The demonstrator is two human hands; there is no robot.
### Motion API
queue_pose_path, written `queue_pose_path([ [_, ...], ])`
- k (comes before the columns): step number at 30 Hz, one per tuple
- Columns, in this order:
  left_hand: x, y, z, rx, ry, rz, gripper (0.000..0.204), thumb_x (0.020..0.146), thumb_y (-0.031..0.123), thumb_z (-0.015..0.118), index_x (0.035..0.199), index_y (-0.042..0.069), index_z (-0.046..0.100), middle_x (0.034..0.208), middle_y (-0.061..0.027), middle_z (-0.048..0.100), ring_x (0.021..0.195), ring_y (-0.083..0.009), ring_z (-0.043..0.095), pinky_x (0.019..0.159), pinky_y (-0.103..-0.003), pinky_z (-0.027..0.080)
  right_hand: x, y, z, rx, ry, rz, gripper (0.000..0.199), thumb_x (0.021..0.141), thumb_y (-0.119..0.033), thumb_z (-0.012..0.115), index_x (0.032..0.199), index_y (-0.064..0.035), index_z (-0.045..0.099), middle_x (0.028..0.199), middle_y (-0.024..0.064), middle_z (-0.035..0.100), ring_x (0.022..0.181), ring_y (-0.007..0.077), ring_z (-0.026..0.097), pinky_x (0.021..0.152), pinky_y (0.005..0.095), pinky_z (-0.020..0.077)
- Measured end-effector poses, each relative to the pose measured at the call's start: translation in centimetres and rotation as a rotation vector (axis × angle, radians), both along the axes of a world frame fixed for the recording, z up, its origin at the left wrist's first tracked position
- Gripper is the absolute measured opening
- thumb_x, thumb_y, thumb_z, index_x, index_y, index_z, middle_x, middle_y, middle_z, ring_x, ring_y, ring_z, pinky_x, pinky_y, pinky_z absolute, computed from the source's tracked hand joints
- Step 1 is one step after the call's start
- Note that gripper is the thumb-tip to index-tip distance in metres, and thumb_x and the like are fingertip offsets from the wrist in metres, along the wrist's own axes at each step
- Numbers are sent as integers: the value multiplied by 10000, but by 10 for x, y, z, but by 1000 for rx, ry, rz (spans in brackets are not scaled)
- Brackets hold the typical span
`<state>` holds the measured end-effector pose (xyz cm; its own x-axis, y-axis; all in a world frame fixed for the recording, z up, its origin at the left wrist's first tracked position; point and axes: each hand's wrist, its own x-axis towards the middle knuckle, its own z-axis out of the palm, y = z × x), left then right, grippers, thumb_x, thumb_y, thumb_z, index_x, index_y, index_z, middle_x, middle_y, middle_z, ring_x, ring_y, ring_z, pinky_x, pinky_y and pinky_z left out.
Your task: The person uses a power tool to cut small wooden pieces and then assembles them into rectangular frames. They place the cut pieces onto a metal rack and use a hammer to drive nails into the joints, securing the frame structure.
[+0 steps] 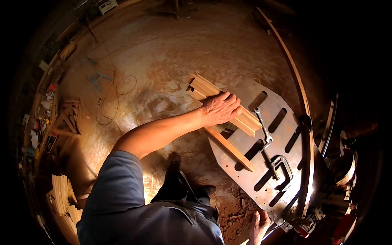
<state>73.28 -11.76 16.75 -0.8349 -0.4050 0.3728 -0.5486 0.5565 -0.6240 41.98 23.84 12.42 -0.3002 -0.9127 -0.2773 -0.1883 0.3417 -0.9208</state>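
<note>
L grip (221,108): partly closed on a bundle of wood strips (246,121) – fingers over top, thumb not seen.
Wood strips: aslant, R end over the bench (245,179), L end out past its edge; can't tell if resting or lifted.
R grip (259,224): fingers curled by bench's near edge; can't tell what, if anything, it has.
Handling: prob. best held nr mid-length, ends flush, clear of the wrench (261,119) – a loose bundle could splay.
Bench: slotted grey metal, w/ single strip (229,148), wrench & C-clamp (289,169).
Room: dim; dusty floor (159,53), wood chips (234,212) below bench, clutter (46,105) far L.
</note>
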Motion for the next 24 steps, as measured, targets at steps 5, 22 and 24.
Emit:
queue_pose_path([
  [5,166,21,-22,143,267,200,421,823,244,629,1176,49,508,1165,-135,512,1067,-267,484,955,-437,375,148,-90,11,112,-42,220,216,955,-170,613,956,45,621,694,54,625,624,100,575,604,246,486],
  [22,585,333,-302,1905,1077,1963,707,626,490,804,1180,74,664,1122,-192,677,1083,-296,643,933,-374,492,458,-412,-60,262,432,811,186,924,-175,553,984,-42,667,704,88,662,598,151,652,526,302,520],
  [24,596,327,-288,1872,1218,2065,708,622,493,804,1176,75,666,1121,-189,679,1081,-297,643,931,-375,492,480,-460,-85,449,334,798,196,923,-193,550,939,-27,653,690,88,655,543,161,637,477,308,525],
])
